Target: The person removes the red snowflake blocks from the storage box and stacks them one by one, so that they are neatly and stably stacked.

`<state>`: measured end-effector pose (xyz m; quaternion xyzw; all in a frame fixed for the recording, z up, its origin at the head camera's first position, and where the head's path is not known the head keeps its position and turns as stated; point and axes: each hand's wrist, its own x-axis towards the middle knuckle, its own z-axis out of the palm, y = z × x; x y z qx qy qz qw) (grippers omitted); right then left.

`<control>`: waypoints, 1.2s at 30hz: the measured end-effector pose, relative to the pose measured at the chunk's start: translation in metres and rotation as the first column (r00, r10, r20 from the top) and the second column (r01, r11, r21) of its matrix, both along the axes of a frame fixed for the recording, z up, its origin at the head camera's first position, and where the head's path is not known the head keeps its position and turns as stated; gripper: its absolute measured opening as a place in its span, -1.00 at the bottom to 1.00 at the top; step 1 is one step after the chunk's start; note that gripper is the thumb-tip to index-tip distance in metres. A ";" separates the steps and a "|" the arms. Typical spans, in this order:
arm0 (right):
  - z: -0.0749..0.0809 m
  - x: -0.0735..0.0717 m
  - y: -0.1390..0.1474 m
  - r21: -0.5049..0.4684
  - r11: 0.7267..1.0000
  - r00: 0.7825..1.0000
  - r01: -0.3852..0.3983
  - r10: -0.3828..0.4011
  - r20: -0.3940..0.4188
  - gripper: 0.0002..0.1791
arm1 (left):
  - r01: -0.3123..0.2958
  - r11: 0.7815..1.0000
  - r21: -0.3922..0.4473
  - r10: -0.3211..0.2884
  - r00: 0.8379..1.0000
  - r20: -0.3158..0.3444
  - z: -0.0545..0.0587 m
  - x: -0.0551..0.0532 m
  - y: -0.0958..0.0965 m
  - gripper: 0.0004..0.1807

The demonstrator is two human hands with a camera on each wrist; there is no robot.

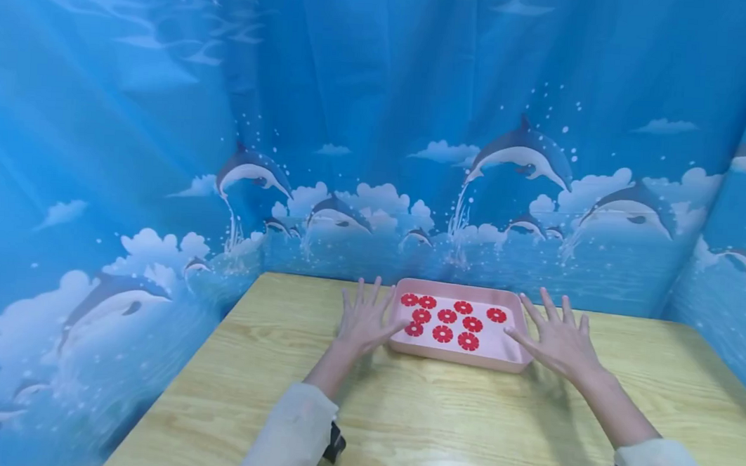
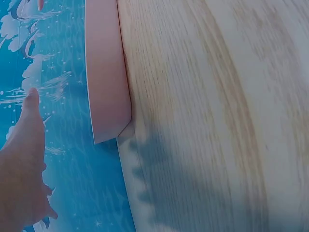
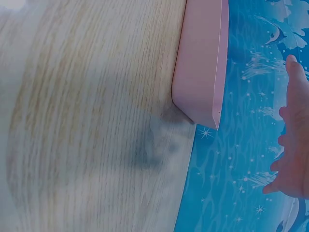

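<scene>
A shallow pink tray (image 1: 461,358) lies on the wooden table with several red, notched, flower-like discs (image 1: 442,334) with small centre holes spread inside it. My left hand (image 1: 363,322) is beside the tray's left end, fingers straight and spread, holding nothing. On the other side, my right hand (image 1: 560,341) is held out by the tray's right end, its fingers also spread and free of anything. Both wrist views show a gap between the hand and the tray's outer wall (image 2: 108,72), with hand shadows on the wood. The discs are hidden in the wrist views.
The light wood-grain table (image 1: 426,419) ends at a blue curtain (image 1: 366,120) printed with dolphins and clouds, which also hangs along both sides. Dark wrist devices (image 1: 334,443) sit at both sleeve cuffs.
</scene>
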<state>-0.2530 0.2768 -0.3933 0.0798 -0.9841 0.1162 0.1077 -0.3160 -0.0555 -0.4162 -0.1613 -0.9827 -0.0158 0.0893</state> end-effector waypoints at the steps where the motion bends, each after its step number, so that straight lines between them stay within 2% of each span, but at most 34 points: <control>1: 0.000 0.000 0.000 -0.001 1.000 1.000 0.000 0.000 -0.001 -0.06 | -0.001 1.000 0.004 0.001 1.000 0.003 0.000 0.000 0.000 -0.09; 7: 0.000 -0.002 0.000 -0.001 1.000 1.000 -0.001 0.001 -0.003 -0.06 | -0.002 1.000 0.007 0.002 1.000 -0.025 -0.004 -0.003 0.003 -0.08; 12: -0.005 -0.004 0.000 -0.016 1.000 1.000 -0.007 0.007 0.000 -0.06 | 0.000 1.000 0.015 0.000 1.000 -0.016 -0.007 -0.004 0.004 -0.09; 18: -0.022 -0.005 0.000 -0.034 0.999 1.000 -0.006 0.006 0.007 -0.05 | -0.009 0.995 0.102 0.009 1.000 0.001 -0.019 -0.005 0.005 -0.11; 21: -0.032 -0.004 -0.001 -0.056 0.998 1.000 0.010 -0.009 0.020 -0.03 | -0.032 0.980 0.196 0.029 0.999 0.019 -0.030 -0.005 0.008 -0.11; 27: -0.049 -0.001 -0.007 -0.091 0.995 0.998 0.042 -0.037 0.056 -0.07 | -0.090 0.945 0.315 0.069 0.995 0.077 -0.049 -0.004 0.015 -0.10; 33: -0.065 0.000 -0.009 -0.159 0.985 0.995 0.064 -0.051 0.085 -0.09 | -0.124 0.881 0.457 0.055 0.986 0.160 -0.062 -0.004 0.019 -0.09; 36: -0.072 0.000 -0.011 -0.206 0.975 0.993 0.084 -0.064 0.101 -0.07 | -0.130 0.854 0.504 0.043 0.983 0.180 -0.067 -0.004 0.020 -0.10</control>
